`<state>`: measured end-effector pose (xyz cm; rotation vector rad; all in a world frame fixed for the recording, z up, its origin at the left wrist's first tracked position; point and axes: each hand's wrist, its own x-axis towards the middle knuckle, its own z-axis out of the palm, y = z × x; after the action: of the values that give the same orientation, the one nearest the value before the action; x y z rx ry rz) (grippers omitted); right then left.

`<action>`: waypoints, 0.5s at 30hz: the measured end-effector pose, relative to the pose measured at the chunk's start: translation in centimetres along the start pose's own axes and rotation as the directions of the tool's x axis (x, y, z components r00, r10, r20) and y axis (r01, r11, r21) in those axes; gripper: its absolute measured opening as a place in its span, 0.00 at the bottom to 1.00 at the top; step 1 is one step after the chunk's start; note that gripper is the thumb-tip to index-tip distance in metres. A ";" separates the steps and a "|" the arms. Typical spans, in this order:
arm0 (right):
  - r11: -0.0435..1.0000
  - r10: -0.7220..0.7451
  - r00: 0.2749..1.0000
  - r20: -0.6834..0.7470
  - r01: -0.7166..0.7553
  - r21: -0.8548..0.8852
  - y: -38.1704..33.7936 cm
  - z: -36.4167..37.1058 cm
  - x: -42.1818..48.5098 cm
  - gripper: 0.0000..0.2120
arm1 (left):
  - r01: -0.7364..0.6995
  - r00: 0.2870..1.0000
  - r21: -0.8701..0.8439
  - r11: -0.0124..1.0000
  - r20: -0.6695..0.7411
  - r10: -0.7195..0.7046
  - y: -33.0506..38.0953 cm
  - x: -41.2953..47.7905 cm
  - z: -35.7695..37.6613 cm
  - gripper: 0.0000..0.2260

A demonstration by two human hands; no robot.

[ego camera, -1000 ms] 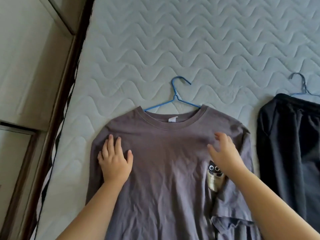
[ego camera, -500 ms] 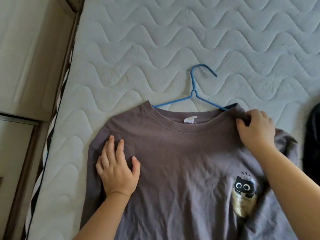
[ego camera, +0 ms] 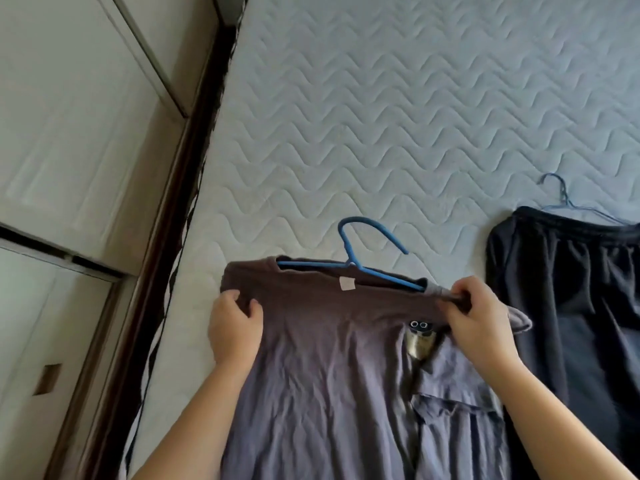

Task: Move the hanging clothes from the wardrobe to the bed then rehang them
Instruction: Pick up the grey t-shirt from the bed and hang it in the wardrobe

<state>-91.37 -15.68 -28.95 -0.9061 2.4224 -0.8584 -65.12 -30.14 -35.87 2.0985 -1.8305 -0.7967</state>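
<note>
A grey-brown T-shirt with a small cat print hangs on a blue hanger, lifted off the quilted bed. My left hand grips the shirt's left shoulder. At the right shoulder my right hand pinches the fabric over the hanger's end. The hanger's hook sticks up above the collar. The shirt's lower part drapes down toward me.
A black garment on a second blue hanger lies on the bed to the right. The bed's dark wooden frame runs along the left, with pale wardrobe doors beyond it.
Both hands went from lying on the flat shirt to gripping its shoulders. The shirt and hanger have been raised off the bed.
</note>
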 end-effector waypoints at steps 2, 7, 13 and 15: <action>1.000 -0.002 1.000 -0.012 0.002 0.019 -1.3 -2.2 -2.2 0.09 | -0.186 0.977 0.088 0.979 -0.092 0.194 0.5 -2.3 -3.7 0.20; 0.994 -0.048 0.999 -0.013 0.049 0.100 -5.2 -8.8 -6.4 0.10 | -0.478 0.872 0.302 0.824 0.055 0.486 3.8 -4.0 -12.4 0.22; 0.976 -0.147 0.989 -0.012 0.147 0.161 -11.1 -16.2 -10.1 0.11 | -0.483 0.876 0.162 0.861 0.103 0.472 6.8 -9.4 -23.4 0.10; 0.966 -0.192 0.981 -0.011 0.191 0.175 -13.2 -18.0 -11.0 0.09 | -0.508 0.861 0.127 0.852 0.039 0.508 7.0 -11.8 -27.1 0.08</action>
<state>-87.91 -8.73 -5.32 -1.0848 2.2373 -1.1170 -56.92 -24.47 -7.20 1.5422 -2.3444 -0.5491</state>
